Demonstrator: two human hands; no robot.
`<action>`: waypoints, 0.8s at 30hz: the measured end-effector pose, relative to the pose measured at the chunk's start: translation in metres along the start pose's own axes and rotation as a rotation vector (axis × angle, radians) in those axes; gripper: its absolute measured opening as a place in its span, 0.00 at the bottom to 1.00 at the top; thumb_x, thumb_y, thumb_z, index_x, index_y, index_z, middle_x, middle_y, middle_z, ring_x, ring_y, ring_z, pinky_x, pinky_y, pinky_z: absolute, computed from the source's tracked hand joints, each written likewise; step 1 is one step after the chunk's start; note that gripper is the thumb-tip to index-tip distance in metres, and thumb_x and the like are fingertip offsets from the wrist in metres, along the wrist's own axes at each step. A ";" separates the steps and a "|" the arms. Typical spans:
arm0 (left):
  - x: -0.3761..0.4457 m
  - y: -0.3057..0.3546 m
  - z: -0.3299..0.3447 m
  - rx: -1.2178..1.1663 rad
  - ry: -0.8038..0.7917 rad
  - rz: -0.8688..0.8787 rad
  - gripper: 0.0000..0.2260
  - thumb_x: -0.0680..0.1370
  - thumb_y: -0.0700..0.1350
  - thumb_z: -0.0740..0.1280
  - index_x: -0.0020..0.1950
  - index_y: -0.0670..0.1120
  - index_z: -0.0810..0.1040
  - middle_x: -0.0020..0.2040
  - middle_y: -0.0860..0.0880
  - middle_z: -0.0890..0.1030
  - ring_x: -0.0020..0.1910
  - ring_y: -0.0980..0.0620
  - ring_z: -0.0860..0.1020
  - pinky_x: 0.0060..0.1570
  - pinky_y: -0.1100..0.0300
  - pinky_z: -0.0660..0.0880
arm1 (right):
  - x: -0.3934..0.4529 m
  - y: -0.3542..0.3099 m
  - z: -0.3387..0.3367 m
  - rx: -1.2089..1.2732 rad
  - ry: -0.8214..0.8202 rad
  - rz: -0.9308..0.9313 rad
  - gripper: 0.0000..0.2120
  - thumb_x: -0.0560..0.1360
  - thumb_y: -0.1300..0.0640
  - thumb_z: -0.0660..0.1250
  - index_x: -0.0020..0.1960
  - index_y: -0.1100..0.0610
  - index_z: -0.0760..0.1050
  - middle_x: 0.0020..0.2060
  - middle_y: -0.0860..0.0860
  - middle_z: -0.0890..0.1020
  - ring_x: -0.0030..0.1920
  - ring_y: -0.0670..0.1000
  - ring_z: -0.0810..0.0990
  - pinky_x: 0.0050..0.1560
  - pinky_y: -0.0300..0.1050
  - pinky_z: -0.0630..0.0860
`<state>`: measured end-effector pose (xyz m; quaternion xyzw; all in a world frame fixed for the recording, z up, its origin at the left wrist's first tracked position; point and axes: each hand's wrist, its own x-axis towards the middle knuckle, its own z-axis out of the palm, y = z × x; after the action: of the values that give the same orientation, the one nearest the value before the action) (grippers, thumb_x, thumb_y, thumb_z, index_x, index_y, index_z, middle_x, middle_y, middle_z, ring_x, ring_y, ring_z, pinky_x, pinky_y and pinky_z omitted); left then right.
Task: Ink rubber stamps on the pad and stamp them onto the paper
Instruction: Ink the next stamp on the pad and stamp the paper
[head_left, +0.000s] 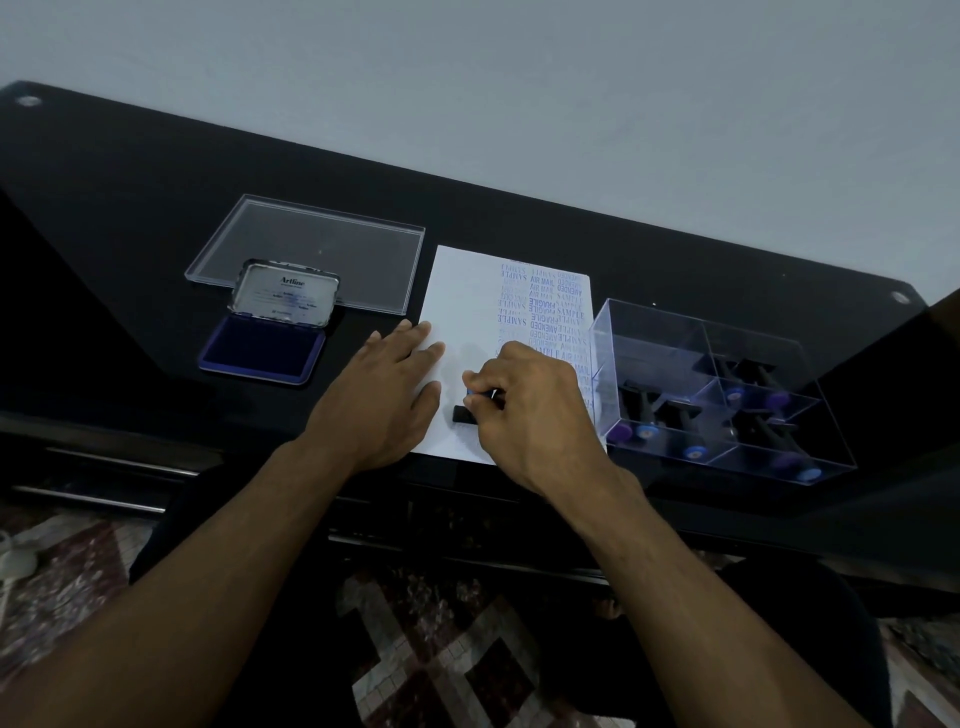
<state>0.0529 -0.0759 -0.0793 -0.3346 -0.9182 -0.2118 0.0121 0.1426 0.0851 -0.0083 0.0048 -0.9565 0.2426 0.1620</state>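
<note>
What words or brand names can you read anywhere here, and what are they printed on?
"Artline": inside the open lid of the ink pad; the smaller print under it is too blurred to read.
"SAMPLE", "AIR MAIL", "FRAGILE", "AMENDED": blue stamp impressions repeated in columns on the paper, upside down from this view; the faintest ones at the top are unreadable.
Stamps in the clear box: no readable text.

Your right hand (530, 410) covers most of the stamp (464, 414), so you see only its dark base. It also hides part of the paper's (467, 306) printed rows. The ink pad lid's (287, 293) small print is unreadable.
</note>
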 end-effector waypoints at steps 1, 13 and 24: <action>0.000 0.000 0.000 -0.002 0.001 -0.001 0.27 0.81 0.54 0.53 0.77 0.44 0.67 0.80 0.45 0.62 0.80 0.47 0.58 0.79 0.46 0.54 | -0.001 0.000 0.000 -0.005 0.000 -0.005 0.04 0.72 0.63 0.72 0.43 0.58 0.85 0.37 0.53 0.79 0.37 0.54 0.79 0.41 0.51 0.78; 0.000 -0.002 0.001 -0.022 0.033 0.016 0.23 0.83 0.51 0.58 0.77 0.44 0.68 0.80 0.45 0.63 0.80 0.47 0.58 0.79 0.46 0.55 | 0.001 -0.002 0.001 -0.010 0.006 0.004 0.05 0.72 0.63 0.71 0.43 0.57 0.85 0.37 0.52 0.79 0.38 0.53 0.79 0.42 0.50 0.78; 0.000 0.000 0.002 -0.017 0.048 0.010 0.23 0.84 0.49 0.60 0.78 0.45 0.67 0.80 0.46 0.62 0.80 0.48 0.57 0.79 0.50 0.52 | -0.001 -0.001 0.001 0.018 0.037 -0.011 0.05 0.71 0.63 0.72 0.43 0.57 0.86 0.37 0.51 0.80 0.37 0.51 0.80 0.42 0.47 0.79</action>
<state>0.0528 -0.0755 -0.0810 -0.3343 -0.9140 -0.2278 0.0323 0.1429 0.0841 -0.0091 0.0072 -0.9511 0.2504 0.1809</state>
